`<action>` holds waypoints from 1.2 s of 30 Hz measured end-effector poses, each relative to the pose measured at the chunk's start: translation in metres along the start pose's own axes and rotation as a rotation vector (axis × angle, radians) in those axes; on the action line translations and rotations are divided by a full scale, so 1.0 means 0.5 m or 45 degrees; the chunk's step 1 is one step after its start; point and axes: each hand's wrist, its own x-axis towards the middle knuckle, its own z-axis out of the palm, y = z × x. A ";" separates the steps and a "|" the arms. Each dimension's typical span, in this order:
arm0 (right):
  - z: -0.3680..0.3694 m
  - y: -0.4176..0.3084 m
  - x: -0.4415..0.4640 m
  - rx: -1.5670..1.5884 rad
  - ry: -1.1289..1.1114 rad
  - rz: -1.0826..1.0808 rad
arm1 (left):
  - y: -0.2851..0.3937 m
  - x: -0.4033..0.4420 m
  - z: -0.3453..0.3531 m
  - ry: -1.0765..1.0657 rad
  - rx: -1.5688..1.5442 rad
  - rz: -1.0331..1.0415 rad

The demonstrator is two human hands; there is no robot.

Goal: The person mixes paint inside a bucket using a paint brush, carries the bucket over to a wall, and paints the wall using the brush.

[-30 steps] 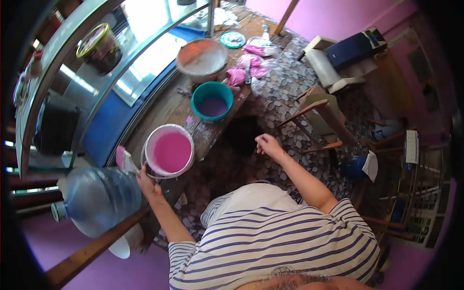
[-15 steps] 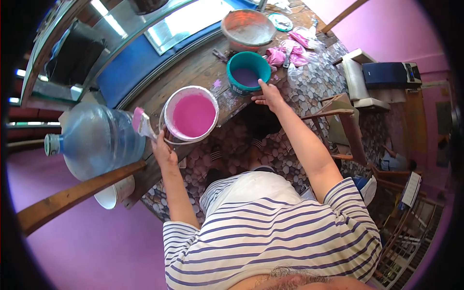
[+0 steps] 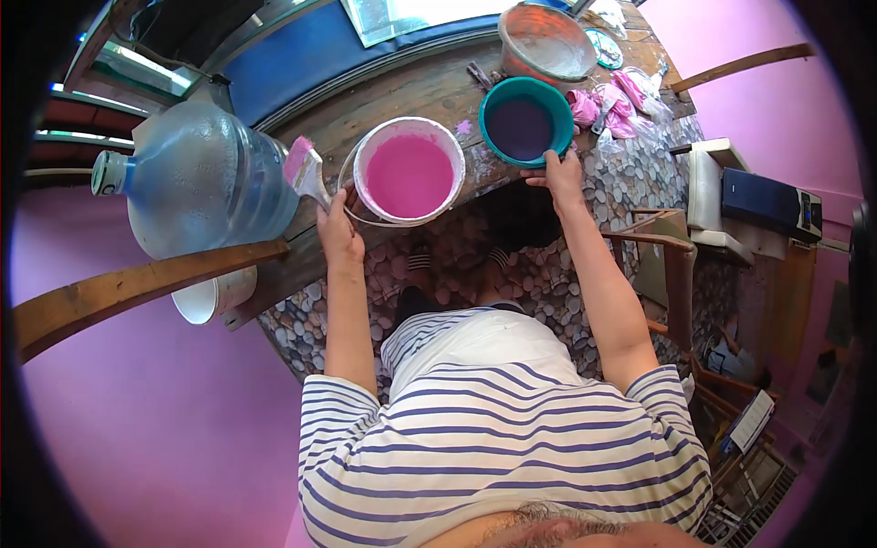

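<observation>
My left hand (image 3: 341, 230) is closed around the handle of a flat paintbrush (image 3: 315, 178) whose bristles carry pink paint. Its fingers are also beside the wire handle and wall of a white bucket (image 3: 458, 183), which holds pink paint (image 3: 409, 173). To the right stands a teal bucket (image 3: 551, 91) with dark, purplish liquid inside. My right hand (image 3: 559, 181) grips its near rim, thumb at the inner edge and fingers partly hidden below. Both buckets are on a worn wooden bench (image 3: 320, 137).
A large clear water jug (image 3: 196, 178) lies at the left. Beyond the teal bucket are an orange-stained basin (image 3: 546, 46) and pink-stained plastic bags (image 3: 621, 110). Wooden chair arms (image 3: 146, 283) stick out at the left. A blue-and-black box (image 3: 767, 201) is at the right.
My right hand has gone from fingers extended at the teal bucket's rim to gripping it. My left hand still holds the paintbrush. The camera view has turned.
</observation>
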 end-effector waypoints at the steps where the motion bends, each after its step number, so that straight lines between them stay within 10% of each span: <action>1: 0.002 -0.010 -0.011 -0.035 0.008 -0.068 | 0.002 -0.001 0.003 0.001 0.006 0.002; 36: 0.191 -0.075 -0.125 0.077 0.030 -0.606 | 0.012 0.003 -0.002 -0.041 -0.015 -0.040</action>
